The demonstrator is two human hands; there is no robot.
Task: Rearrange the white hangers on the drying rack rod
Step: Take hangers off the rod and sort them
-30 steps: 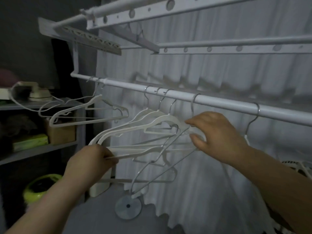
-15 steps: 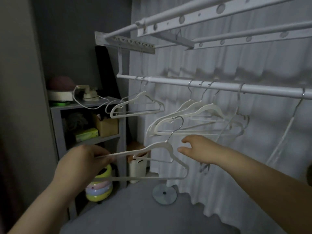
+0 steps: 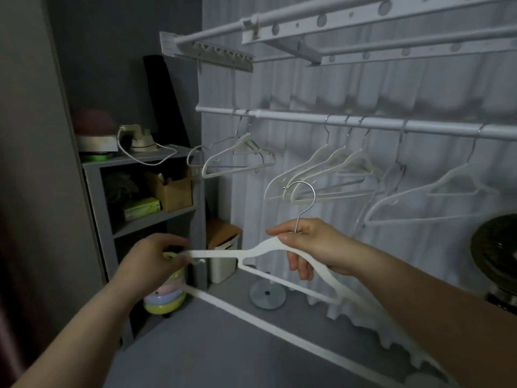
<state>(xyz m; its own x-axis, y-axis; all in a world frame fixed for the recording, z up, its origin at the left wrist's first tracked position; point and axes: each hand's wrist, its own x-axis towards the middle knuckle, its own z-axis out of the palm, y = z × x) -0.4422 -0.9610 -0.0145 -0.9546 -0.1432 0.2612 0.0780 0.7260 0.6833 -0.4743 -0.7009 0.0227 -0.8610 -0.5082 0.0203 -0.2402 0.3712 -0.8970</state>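
Head view: a white hanger (image 3: 251, 252) is off the rod (image 3: 279, 114) and is held low in front of the person, well below it. It is a slim plastic hanger with sloped shoulders, a straight lower bar and a bright metal hook (image 3: 301, 201). The hook stands upright with its tip turned left. The hanger lies tilted, its left end toward the shelf (image 3: 96, 197). Its right arm and lower bar run down to the lower right, where they are blurred.

The right hand (image 3: 310, 247) grips the hanger at its neck. The thumb lies along the top of the left shoulder, the fingers curl under the right shoulder, and the hook's stem rises out between the fingers. The left hand (image 3: 151, 261) holds the left tip in a pinch, though blur hides how each finger sits. Both hands are clamped on this one hanger, set apart along its width.

The rod runs across a white curtain (image 3: 307, 88), and other white hangers hang from it by their hooks. There is a pair (image 3: 237, 156) near the left end and a group of three (image 3: 330, 169) close together at the middle. A thin hanger (image 3: 391, 177) hangs just right of the three, and a single one (image 3: 453, 189) hangs farther right.
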